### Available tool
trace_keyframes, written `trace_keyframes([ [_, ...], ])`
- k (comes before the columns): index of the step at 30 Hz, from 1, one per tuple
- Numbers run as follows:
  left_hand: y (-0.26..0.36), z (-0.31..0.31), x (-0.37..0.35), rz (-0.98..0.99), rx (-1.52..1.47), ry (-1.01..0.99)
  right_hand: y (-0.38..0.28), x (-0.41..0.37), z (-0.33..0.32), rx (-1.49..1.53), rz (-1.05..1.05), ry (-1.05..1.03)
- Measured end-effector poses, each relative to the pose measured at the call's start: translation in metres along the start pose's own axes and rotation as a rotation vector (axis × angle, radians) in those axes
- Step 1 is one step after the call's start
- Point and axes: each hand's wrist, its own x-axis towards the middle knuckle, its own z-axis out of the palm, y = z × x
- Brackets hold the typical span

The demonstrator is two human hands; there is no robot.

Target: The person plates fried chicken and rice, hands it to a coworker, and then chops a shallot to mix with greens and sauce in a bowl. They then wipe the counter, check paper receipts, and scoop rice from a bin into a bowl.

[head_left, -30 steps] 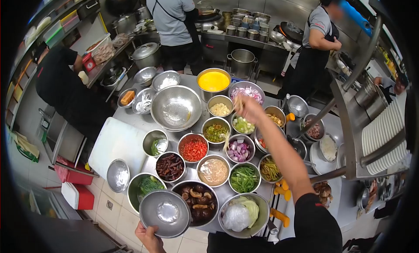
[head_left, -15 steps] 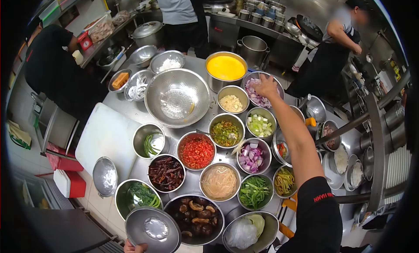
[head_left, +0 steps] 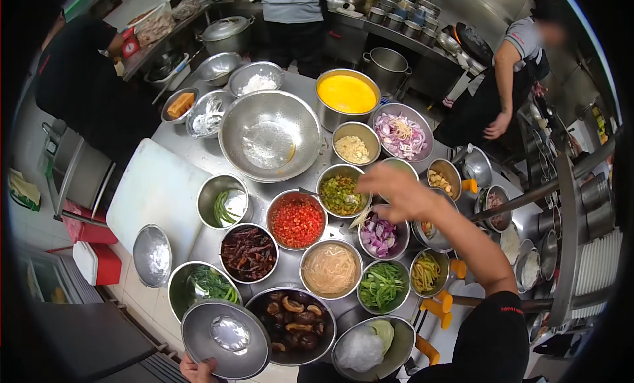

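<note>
Near to far. At the near edge of the counter (head_left: 198, 155) my left hand (head_left: 197, 370) grips the rim of a steel bowl (head_left: 226, 338) from below. The bowl overhangs that edge, probably because the packed surface leaves it no room to stand, and it tips slightly toward me. Beside it along the near edge are a bowl of dark mushrooms (head_left: 292, 320) and a bowl of cabbage with a plastic bag (head_left: 368, 346). Behind these stand dried chillies (head_left: 249, 253), pale shredded strands (head_left: 330, 269) and cut green stalks (head_left: 383, 285), then chopped red chilli (head_left: 297, 220) and red onion chunks (head_left: 378, 236). The bowls sit rim to rim, an arrangement that seems meant to keep each one within a single arm's reach. My right hand (head_left: 393, 188) hovers over the middle of the counter, palm down with the fingers loosely curled, just beside the bowl of chopped green chilli (head_left: 340, 194). I cannot tell whether the fingers pinch anything. A white cutting board (head_left: 155, 204) lies along the left edge. Toward the far edge are a large colander (head_left: 271, 143), minced garlic (head_left: 354, 148), sliced onion (head_left: 401, 135) and a pot of yellow liquid (head_left: 347, 95). Beyond the counter, a person in black (head_left: 86, 85) stands at the left side.
</note>
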Motion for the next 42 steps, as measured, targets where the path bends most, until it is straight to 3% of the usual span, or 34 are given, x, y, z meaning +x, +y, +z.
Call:
trace_keyframes([
  [4,-0.001,0.008,0.0,-0.015,-0.043,-0.021,-0.008,-0.016,0.034,-0.139,-0.058,-0.21],
  [7,-0.016,0.011,0.008,0.082,-0.138,-0.087,-0.001,-0.021,0.042,-0.133,-0.085,-0.164],
  [15,-0.024,0.004,0.013,0.09,-0.116,-0.13,0.006,-0.027,0.032,0.041,-0.131,-0.049],
  [18,-0.025,0.003,0.014,0.082,-0.125,-0.14,0.008,-0.027,0.025,0.223,0.04,0.093],
  [21,-0.025,0.005,0.014,0.077,-0.137,-0.139,0.016,-0.027,0.01,0.438,0.381,0.216],
  [22,-0.025,0.006,0.014,0.081,-0.137,-0.131,0.027,-0.028,0.006,0.434,0.384,0.222],
  [24,-0.011,0.007,0.006,0.025,-0.087,-0.073,0.056,-0.028,-0.004,0.455,0.568,0.433],
  [26,-0.008,0.007,0.003,-0.031,-0.033,-0.013,0.101,-0.032,-0.015,0.141,0.558,0.574],
  [28,-0.016,0.005,0.001,0.01,-0.067,0.099,0.126,-0.032,-0.027,-0.016,0.666,0.523],
  [32,-0.014,0.011,0.0,-0.023,-0.083,0.1,0.18,-0.032,-0.017,-0.191,0.698,0.356],
  [35,-0.012,0.007,0.001,-0.045,-0.032,0.047,0.188,-0.022,-0.02,-0.263,0.858,0.105],
  [40,-0.028,-0.009,0.004,-0.006,0.013,0.018,0.2,-0.004,-0.003,-0.334,0.827,-0.025],
  [42,-0.018,0.004,-0.002,-0.008,0.0,0.002,0.198,0.007,0.013,-0.428,0.98,-0.188],
])
